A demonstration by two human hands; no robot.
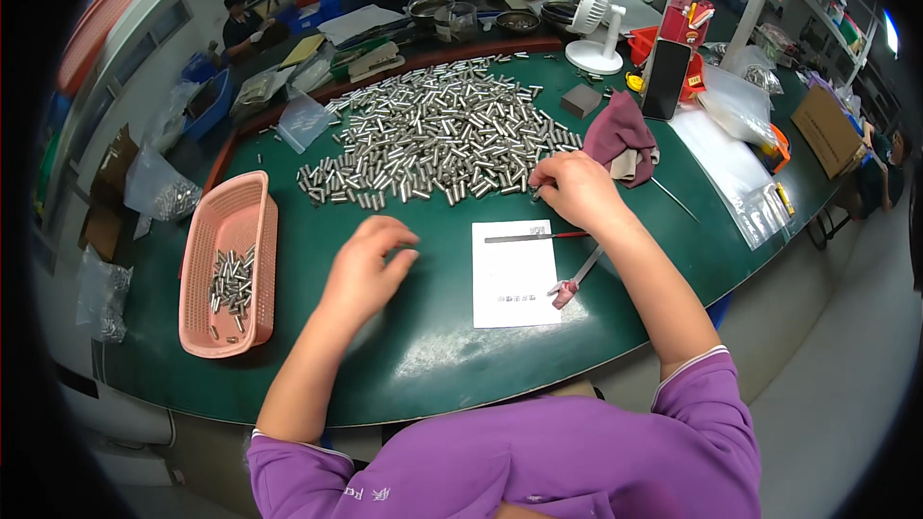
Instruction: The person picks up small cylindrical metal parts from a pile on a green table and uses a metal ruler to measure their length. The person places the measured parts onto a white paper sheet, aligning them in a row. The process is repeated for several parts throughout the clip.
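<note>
The right hand (574, 187) is pinched narrow at the edge of the metal cylinder pile (437, 135); one piece is best picked cleanly, while the left hand (370, 264) hovers loosely curled, holding nothing seen, near the pink basket (207, 240)

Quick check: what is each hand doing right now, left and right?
Left hand: loosely curled above the green table, holding nothing visible.
Right hand: fingers closed at the edge of the metal cylinder pile; a held piece cannot be told.

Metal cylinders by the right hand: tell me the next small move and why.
Probably the right hand should pinch up a few pieces from the near edge of the pile of metal cylinders, since its fingertips already rest there. The left hand hovers apart over bare table, and the pink basket holds only a few.
</note>
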